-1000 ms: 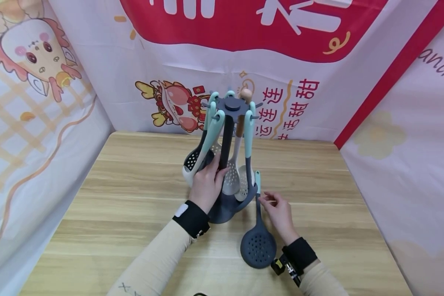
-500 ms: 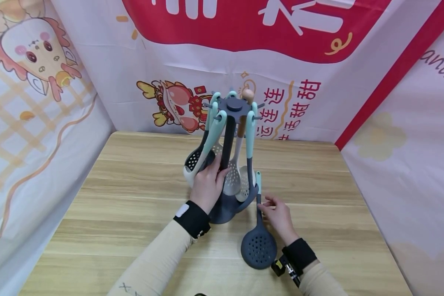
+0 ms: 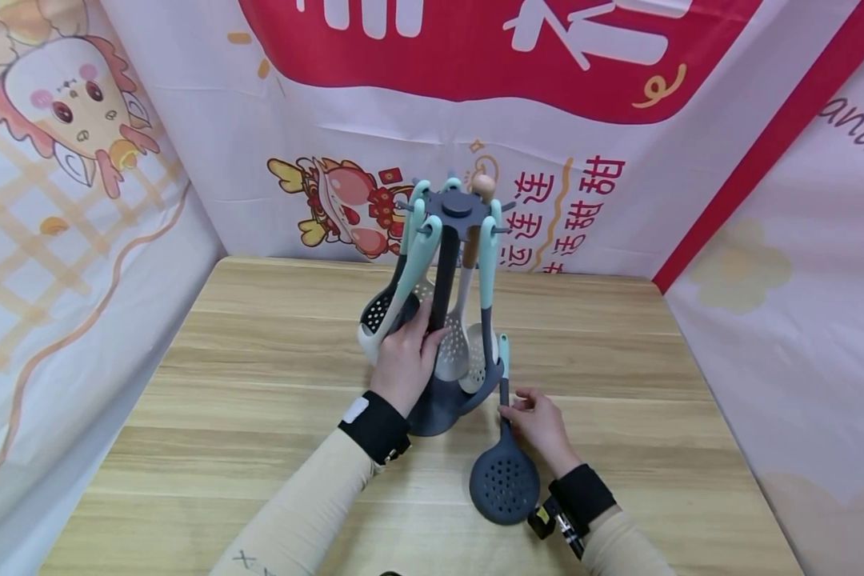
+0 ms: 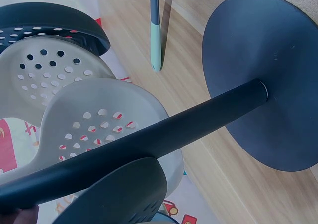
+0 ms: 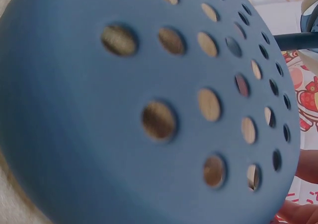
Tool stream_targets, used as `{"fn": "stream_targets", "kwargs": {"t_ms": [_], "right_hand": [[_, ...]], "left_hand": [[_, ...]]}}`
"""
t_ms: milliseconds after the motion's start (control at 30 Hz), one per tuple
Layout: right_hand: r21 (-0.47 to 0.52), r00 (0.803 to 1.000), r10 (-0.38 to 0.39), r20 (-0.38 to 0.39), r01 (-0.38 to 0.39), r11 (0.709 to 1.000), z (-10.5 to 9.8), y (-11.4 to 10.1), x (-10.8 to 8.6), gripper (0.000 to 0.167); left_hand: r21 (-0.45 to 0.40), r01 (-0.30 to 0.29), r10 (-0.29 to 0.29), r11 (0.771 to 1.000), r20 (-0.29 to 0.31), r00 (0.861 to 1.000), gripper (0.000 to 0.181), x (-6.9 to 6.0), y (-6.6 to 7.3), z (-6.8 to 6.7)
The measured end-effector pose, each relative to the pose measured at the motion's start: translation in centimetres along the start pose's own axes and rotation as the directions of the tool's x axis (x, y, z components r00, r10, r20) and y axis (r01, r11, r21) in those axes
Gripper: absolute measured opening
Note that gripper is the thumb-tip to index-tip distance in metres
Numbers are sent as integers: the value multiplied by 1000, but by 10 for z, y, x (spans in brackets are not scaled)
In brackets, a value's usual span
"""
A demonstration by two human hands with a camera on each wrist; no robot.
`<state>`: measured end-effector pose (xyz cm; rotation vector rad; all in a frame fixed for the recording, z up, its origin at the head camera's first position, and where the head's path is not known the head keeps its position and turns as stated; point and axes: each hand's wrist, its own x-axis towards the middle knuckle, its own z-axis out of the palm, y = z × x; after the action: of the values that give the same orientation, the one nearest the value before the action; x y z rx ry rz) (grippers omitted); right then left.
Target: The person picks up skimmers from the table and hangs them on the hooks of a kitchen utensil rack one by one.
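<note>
In the head view my left hand [image 3: 405, 356] grips the dark post of a utensil stand [image 3: 444, 276] around its middle. Mint-handled kitchen tools hang from its top disc, along with a pale perforated skimmer [image 3: 452, 352] with a wooden handle. My right hand [image 3: 542, 428] pinches the dark neck of a grey perforated skimmer [image 3: 504, 484], just right of the stand. The skimmer's mint handle end points to the back and its round head to the front. In the right wrist view that skimmer's head [image 5: 74, 95] hides most of my fingers [image 5: 307, 165].
The stand's round base [image 4: 273, 45] appears tilted in the left wrist view, close to the wooden table [image 3: 259, 448]. Another pale perforated tool [image 4: 99, 117] hangs beside the post. Printed cloth walls [image 3: 374, 128] enclose the back and both sides.
My right hand has slid down the skimmer's handle towards its head. My left hand stays on the post, and the stand and skimmer look almost unmoved.
</note>
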<state>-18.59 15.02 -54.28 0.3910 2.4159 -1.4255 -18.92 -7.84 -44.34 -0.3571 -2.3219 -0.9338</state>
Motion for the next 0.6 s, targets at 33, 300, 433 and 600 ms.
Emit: {"fn": "stream_targets", "kwargs": {"t_ms": [33, 300, 433, 600], "right_hand": [[-1, 1000, 1, 2, -1, 1000, 0, 1, 0, 54], [-19, 1000, 25, 18, -24, 1000, 0, 5, 3, 55], [-20, 999, 34, 24, -34, 999, 0, 6, 4, 55], [-20, 998, 46, 31, -45, 999, 0, 5, 6, 54]], "left_hand": [[1, 2, -2, 1000, 2, 1000, 38, 0, 0, 0], [-4, 10, -10, 1000, 11, 1000, 36, 1, 3, -2], [-6, 10, -10, 1000, 10, 1000, 36, 1, 3, -2], [-5, 10, -10, 1000, 11, 1000, 36, 1, 2, -2]]}}
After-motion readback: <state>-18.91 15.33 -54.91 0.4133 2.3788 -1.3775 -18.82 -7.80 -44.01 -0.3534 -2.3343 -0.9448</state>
